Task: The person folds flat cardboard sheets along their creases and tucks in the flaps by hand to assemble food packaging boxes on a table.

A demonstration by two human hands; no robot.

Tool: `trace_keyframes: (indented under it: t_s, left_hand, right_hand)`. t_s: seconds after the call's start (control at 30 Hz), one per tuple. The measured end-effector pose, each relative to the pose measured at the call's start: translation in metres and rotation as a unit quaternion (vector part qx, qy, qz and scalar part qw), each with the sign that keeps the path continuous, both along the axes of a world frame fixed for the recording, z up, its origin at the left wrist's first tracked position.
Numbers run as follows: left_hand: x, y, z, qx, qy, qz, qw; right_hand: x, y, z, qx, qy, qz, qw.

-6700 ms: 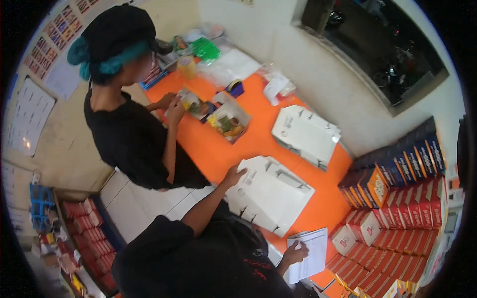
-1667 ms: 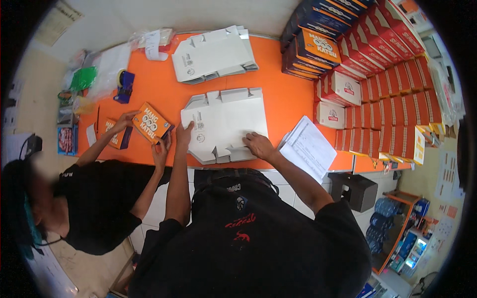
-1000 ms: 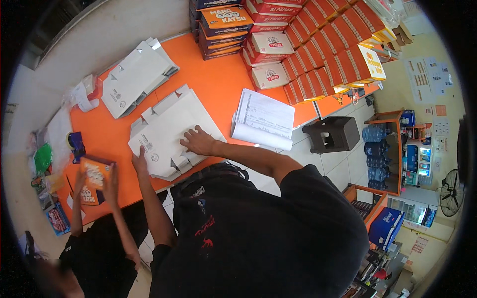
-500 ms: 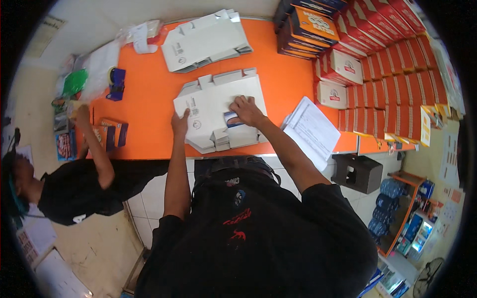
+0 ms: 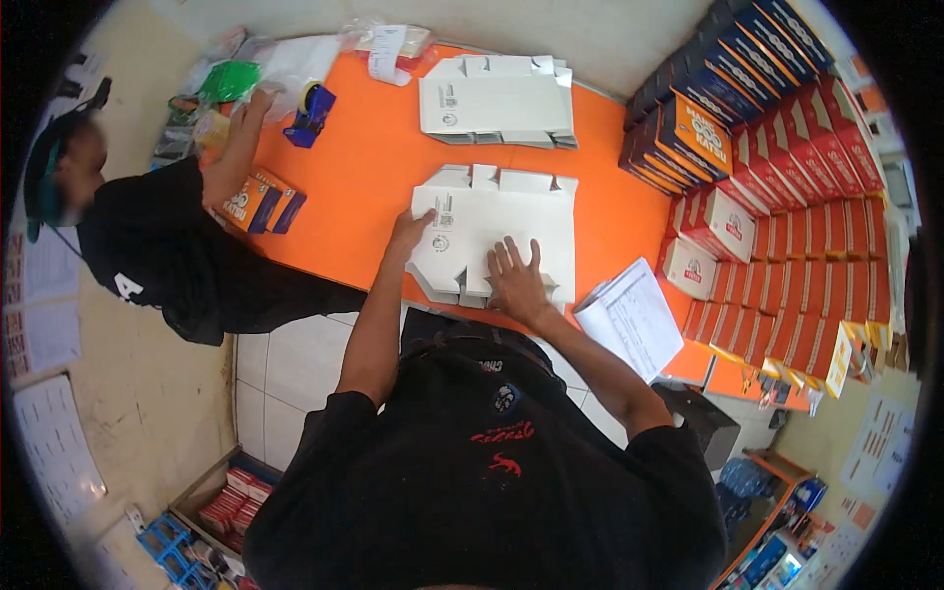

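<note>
A stack of flat, unfolded white cartons (image 5: 482, 221) with slotted edges and small printed marks lies on the orange table in front of me. At its left edge, my left hand (image 5: 408, 234) grips the cartons, thumb on top and the other fingers partly hidden. My right hand (image 5: 518, 280) rests on the near right part of the stack, fingers spread and palm down. Just beyond lies a second stack of flat cartons (image 5: 497, 98).
Papers (image 5: 634, 320) overlap the table's near edge at right. Red boxes (image 5: 723, 224) and blue-orange boxes (image 5: 698, 133) are piled at far right. At left, a co-worker's hand (image 5: 254, 106) reaches among plastic bags, beside a blue tape dispenser (image 5: 310, 115) and small boxes (image 5: 258, 202).
My right hand has gone from curled at a dark printed patch to spread flat, and the patch no longer shows. My view has shifted; the co-worker's arm reaches toward the bags.
</note>
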State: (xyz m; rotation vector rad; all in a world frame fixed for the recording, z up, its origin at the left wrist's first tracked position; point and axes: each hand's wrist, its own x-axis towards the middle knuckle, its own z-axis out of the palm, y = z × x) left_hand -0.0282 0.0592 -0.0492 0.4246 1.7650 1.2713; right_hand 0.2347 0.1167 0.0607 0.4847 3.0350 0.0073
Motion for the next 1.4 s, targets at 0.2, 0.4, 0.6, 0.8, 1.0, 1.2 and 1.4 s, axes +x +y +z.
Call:
trace_keyframes:
  t_s: [0.2,0.4,0.6,0.8,1.0,1.2,1.4]
  left_hand:
    - [0.007,0.003,0.025,-0.051,-0.046,0.01,0.998]
    - [0.015,-0.014,-0.02,0.02,0.246,0.039,0.968]
    - [0.035,-0.01,0.011,-0.029,0.283,0.055,0.957]
    - [0.026,-0.008,0.0,-0.056,0.293,0.066,0.952]
    - [0.026,-0.007,0.001,-0.036,0.236,0.045,0.97]
    - [0.034,-0.01,0.003,-0.04,0.205,0.052,0.976]
    - [0.05,-0.009,0.009,-0.029,0.206,0.093,0.974]
  right_hand:
    - [-0.021,-0.012,-0.013,0.011,0.026,-0.004,1.0]
    - [-0.057,0.035,-0.019,-0.236,-0.088,-0.067,0.965]
    - [-0.074,0.065,-0.037,-0.294,-0.111,-0.192,0.93]
    - [-0.052,0.01,-0.032,-0.097,-0.175,0.036,0.979]
    - [-0.052,-0.041,-0.02,-0.013,0.032,0.036,0.999]
    - [-0.075,0.0,-0.032,-0.134,-0.089,0.053,0.985]
    - [-0.103,0.039,-0.03,-0.314,-0.097,-0.095,0.94]
